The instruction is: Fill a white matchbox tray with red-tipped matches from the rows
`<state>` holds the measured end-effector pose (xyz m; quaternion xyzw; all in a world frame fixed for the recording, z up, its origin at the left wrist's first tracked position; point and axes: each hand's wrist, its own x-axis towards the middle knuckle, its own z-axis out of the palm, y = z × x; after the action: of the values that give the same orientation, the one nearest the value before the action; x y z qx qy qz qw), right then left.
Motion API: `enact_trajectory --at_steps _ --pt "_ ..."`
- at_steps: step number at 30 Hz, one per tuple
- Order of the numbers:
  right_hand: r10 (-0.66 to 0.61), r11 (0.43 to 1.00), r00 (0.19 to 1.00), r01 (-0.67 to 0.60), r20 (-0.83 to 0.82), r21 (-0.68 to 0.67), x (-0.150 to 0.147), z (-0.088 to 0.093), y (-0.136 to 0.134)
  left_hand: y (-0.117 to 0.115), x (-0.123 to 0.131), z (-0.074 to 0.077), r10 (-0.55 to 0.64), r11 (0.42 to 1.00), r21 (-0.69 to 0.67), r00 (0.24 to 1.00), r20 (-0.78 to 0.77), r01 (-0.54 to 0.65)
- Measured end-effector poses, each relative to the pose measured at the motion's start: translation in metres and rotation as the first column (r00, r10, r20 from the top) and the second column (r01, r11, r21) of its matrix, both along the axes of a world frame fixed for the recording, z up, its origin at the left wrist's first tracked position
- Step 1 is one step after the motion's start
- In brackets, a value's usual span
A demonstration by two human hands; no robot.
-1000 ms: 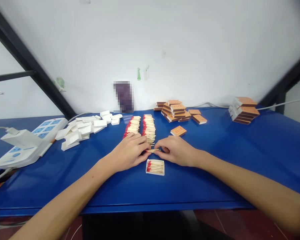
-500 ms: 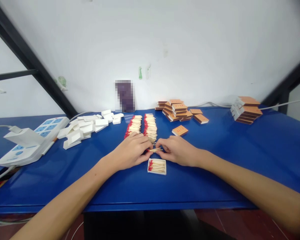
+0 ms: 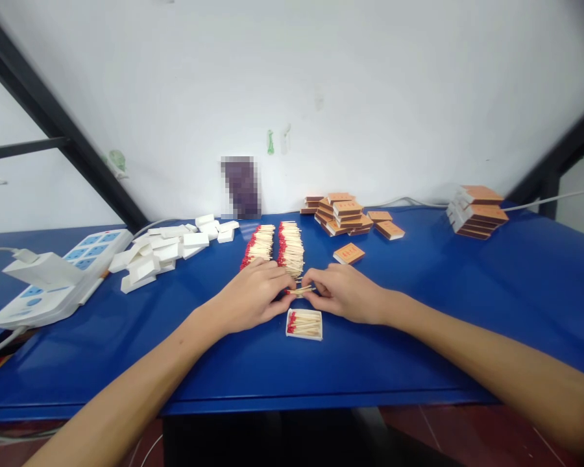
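Observation:
A few matches (image 3: 300, 291) lie level between my two hands, just above the blue table. My left hand (image 3: 257, 290) pinches their red-headed end, and my right hand (image 3: 339, 293) pinches the plain wooden end. Right below the fingers sits a white matchbox tray (image 3: 304, 336) partly filled with matches, heads to the left. Behind my hands stand two long heaps of matches, a left heap (image 3: 261, 242) and a right heap (image 3: 291, 246), red heads leftward. My left fingers cover the near end of the left heap.
White empty trays (image 3: 160, 250) are piled at the left, beside a power strip (image 3: 63, 279) with a plugged-in adapter. Orange matchboxes (image 3: 345, 211) are stacked behind, one matchbox (image 3: 349, 253) lying nearer. Another matchbox stack (image 3: 479, 213) stands far right. A pixelated dark object (image 3: 242, 188) leans on the wall.
The view has shifted very slightly. Both hands stay at the same spot, still pinching the matches, with only tiny finger movement.

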<state>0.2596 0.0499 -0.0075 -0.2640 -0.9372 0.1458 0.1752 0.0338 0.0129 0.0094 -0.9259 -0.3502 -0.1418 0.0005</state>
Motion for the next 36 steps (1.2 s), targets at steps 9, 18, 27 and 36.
enact_trajectory --at_steps 9,18,27,36 --pt "0.031 0.983 0.998 -0.041 -0.060 -0.177 0.005 0.022 -0.019 -0.012 0.006 0.012 -0.053 0.983 -0.163 0.983 0.176 0.082" --pt "0.124 0.942 0.991 -0.133 -0.050 -0.308 0.006 0.020 -0.022 -0.018 0.009 0.006 -0.068 0.972 -0.216 0.989 0.128 0.095" --pt "0.151 0.945 0.986 -0.166 -0.076 -0.280 0.007 0.018 -0.020 -0.015 0.003 0.008 -0.080 0.993 -0.079 0.985 0.152 0.092" --pt "0.191 0.926 0.976 -0.215 -0.104 -0.310 0.009 0.018 -0.017 -0.012 0.004 0.003 -0.074 0.997 -0.027 0.997 0.029 0.075"
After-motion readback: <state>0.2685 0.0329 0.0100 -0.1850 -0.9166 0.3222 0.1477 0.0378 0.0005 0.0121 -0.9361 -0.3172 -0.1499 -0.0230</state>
